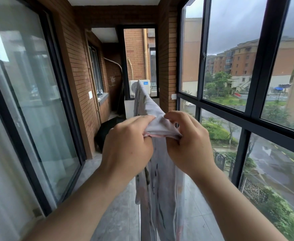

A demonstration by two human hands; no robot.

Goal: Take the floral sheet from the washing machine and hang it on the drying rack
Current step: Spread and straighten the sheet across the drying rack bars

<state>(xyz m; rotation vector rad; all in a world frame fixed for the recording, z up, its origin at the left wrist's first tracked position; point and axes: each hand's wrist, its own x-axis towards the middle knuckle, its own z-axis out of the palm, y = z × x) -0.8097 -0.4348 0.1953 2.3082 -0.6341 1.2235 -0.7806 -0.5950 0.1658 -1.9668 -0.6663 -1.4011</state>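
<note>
The floral sheet, pale grey with dark and pink marks, is draped along a rail of the drying rack that runs away from me down the balcony. Its near end hangs in long folds toward the floor. My left hand grips a bunched edge of the sheet with curled fingers. My right hand pinches the same edge just to the right. Both hands are at chest height and close together. The rack itself is almost wholly covered by the fabric; only a thin upright bar shows below.
I stand on a narrow balcony. Sliding glass doors line the left side and tall windows the right. A black object lies on the floor ahead. An air conditioner unit stands at the far end.
</note>
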